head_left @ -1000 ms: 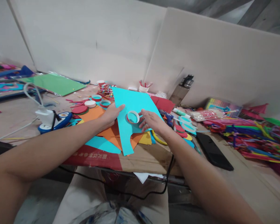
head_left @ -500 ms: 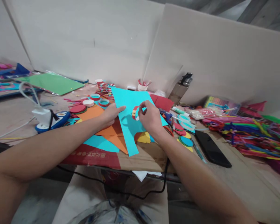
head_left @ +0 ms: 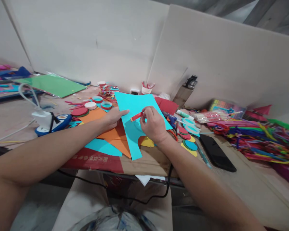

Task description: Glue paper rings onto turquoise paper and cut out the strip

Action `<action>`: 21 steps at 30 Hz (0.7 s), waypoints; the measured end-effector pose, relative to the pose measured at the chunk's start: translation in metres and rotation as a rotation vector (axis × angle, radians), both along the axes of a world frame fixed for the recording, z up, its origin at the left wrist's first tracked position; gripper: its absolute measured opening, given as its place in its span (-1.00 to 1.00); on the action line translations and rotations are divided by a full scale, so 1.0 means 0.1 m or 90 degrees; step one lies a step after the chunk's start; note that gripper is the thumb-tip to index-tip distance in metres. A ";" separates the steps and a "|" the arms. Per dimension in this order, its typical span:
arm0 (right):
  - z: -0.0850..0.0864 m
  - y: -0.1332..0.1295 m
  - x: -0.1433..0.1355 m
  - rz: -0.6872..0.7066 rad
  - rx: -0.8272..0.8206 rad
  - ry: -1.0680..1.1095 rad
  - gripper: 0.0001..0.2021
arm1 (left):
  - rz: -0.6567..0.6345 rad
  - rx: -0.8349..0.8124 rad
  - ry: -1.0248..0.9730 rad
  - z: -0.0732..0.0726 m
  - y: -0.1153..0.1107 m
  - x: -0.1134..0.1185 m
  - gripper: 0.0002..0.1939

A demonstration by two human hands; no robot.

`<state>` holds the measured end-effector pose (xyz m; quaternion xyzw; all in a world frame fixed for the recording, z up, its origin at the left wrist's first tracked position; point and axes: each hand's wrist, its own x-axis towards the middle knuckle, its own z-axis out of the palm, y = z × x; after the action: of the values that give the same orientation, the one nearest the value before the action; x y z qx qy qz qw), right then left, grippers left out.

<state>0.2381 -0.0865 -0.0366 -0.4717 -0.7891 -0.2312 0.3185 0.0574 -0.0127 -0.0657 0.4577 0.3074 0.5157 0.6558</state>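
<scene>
My left hand (head_left: 112, 118) pinches the left edge of a bright blue sheet of paper (head_left: 132, 102), thumb on top and fingers underneath. The sheet is tilted up, with a curved cutout along its lower right side. Above it, my right hand (head_left: 154, 125) grips a small red paper ring (head_left: 136, 116) between thumb and fingers; it shows nearly edge-on and is partly hidden by the hand. Orange paper (head_left: 96, 116) lies below my left hand. Two red rings with blue insides (head_left: 106, 105) stand behind it, beside a white disc (head_left: 90, 105).
On the right lie a black phone (head_left: 217, 153), coloured paper discs (head_left: 190, 145), blue-handled scissors (head_left: 191, 126) and a heap of pipe cleaners (head_left: 252, 134). A bottle (head_left: 184, 93) stands near the wall. On the left is a blue-and-white power strip (head_left: 54, 124); a black cable (head_left: 135, 201) hangs at the table's front.
My right hand has turned the red ring from showing its round opening to nearly edge-on, shifting it slightly left. My left hand and the blue sheet stay almost still.
</scene>
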 end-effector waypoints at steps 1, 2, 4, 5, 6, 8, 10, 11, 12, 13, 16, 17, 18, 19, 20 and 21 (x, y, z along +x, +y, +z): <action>-0.01 -0.02 0.00 -0.004 -0.006 -0.025 -0.83 | -0.003 0.000 -0.005 0.00 0.00 0.00 -0.65; -0.02 -0.05 0.01 -0.005 -0.013 -0.052 -0.84 | -0.005 0.002 -0.008 0.00 0.00 -0.01 -0.63; -0.03 -0.14 0.03 0.000 -0.020 -0.093 -0.85 | -0.005 0.006 -0.010 0.01 -0.01 -0.01 -0.62; -0.02 -0.20 0.04 0.013 -0.026 -0.107 -0.86 | -0.003 0.007 -0.009 0.01 -0.01 -0.01 -0.64; -0.02 -0.25 0.05 0.029 -0.035 -0.122 -0.87 | -0.001 0.006 -0.006 0.02 -0.01 -0.01 -0.66; 0.00 -0.34 0.09 0.055 -0.082 -0.133 -0.88 | -0.001 0.006 -0.001 0.02 -0.01 -0.01 -0.69; 0.00 -0.38 0.13 0.110 -0.148 -0.131 -0.84 | 0.002 0.006 0.002 0.02 0.00 -0.01 -0.69; 0.00 -0.38 0.15 0.137 -0.178 -0.122 -0.83 | 0.004 0.004 0.004 0.01 0.00 -0.01 -0.68; -0.01 -0.38 0.16 0.163 -0.201 -0.110 -0.83 | 0.006 0.003 0.003 0.01 0.00 -0.01 -0.68; -0.01 -0.37 0.17 0.183 -0.219 -0.095 -0.85 | 0.006 0.002 0.003 0.00 0.00 -0.02 -0.68; -0.03 -0.34 0.17 0.223 -0.248 -0.051 -0.86 | -0.004 -0.002 0.004 -0.01 0.01 -0.02 -0.70; -0.02 -0.34 0.17 0.233 -0.253 -0.037 -0.85 | -0.005 -0.004 0.004 -0.01 0.02 -0.02 -0.70; -0.01 -0.34 0.17 0.243 -0.251 -0.019 -0.83 | -0.004 -0.006 0.004 -0.01 0.02 -0.02 -0.71; 0.02 -0.34 0.17 0.249 -0.246 0.005 -0.83 | -0.001 -0.011 0.004 -0.01 0.03 -0.02 -0.71; 0.05 -0.35 0.18 0.250 -0.238 0.033 -0.85 | 0.001 -0.016 0.003 -0.01 0.03 -0.02 -0.72; 0.08 -0.36 0.19 0.240 -0.226 0.066 -0.88 | 0.002 -0.024 0.001 -0.01 0.03 -0.02 -0.72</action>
<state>0.2576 -0.1221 -0.0284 -0.3765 -0.8737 -0.0011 0.3080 0.0558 -0.0100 -0.0662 0.4456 0.3182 0.5103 0.6631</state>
